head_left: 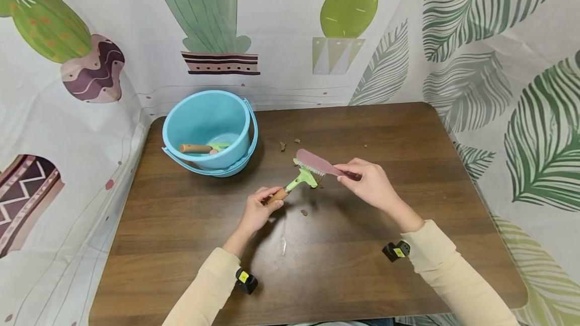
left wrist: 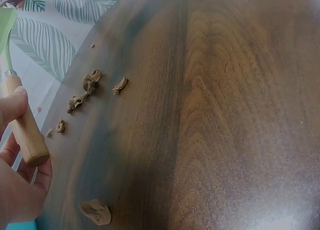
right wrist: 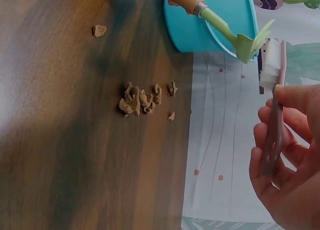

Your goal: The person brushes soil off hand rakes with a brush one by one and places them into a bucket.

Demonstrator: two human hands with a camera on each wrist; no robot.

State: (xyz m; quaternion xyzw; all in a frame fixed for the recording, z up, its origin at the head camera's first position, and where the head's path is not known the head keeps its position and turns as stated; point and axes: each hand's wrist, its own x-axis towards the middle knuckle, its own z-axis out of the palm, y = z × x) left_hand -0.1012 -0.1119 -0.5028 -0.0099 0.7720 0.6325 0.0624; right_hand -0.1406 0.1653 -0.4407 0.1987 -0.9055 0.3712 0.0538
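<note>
My left hand (head_left: 257,210) grips the wooden handle of a small garden tool with a light green metal head (head_left: 301,179). In the right wrist view that head (right wrist: 245,47) shows a flat blade with prongs. My right hand (head_left: 369,182) holds a dusty pink brush (head_left: 312,160) by its handle, thumb along one side. The brush's white bristles (right wrist: 271,64) face the green head and overlap it in the head view. Below both tools, several brown clay-like crumbs (right wrist: 137,99) lie in a small heap on the table (head_left: 181,245).
A light blue bucket (head_left: 206,102) stands at the back left, its handle hanging down. Inside lies another wooden-handled green tool (head_left: 195,149). Loose brown bits (head_left: 283,146) are scattered nearby. A thin clear strip (head_left: 283,245) lies near the front. Patterned cloth (head_left: 281,24) hangs behind the table.
</note>
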